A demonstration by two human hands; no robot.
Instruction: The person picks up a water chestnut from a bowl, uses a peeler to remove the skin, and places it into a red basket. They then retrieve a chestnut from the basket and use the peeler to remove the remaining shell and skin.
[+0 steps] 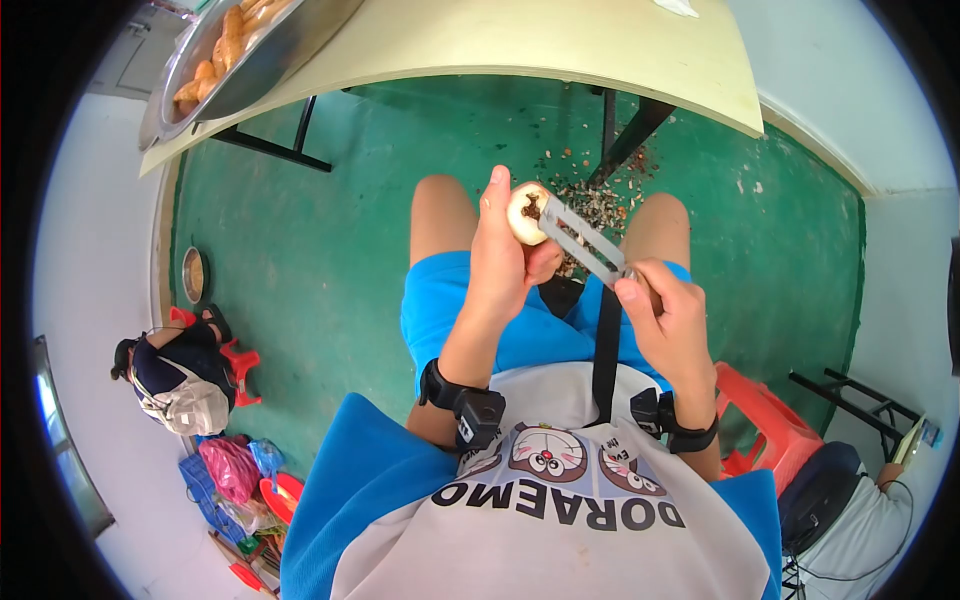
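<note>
My left hand [496, 255] is wrapped round a pale, roundish piece of root vegetable [521, 226], its thumb pointing away from me. A dark brown patch marks the end of the piece; its exact kind cannot be told. In my right hand [668, 315] is the handle end of a flat metal peeler [582, 242] with a long slot. The peeler slants up to the left, and its far end meets the piece near the dark patch. Both hands are above my lap, over blue shorts [440, 300].
A pale table [480, 40] stands ahead, with a large metal basin [300, 60] of orange-brown pieces at its left. Scraps [595, 205] litter the green floor near a table leg. A seated person [185, 365] is at left, beside bags [235, 470]. A red stool [765, 425] is at right.
</note>
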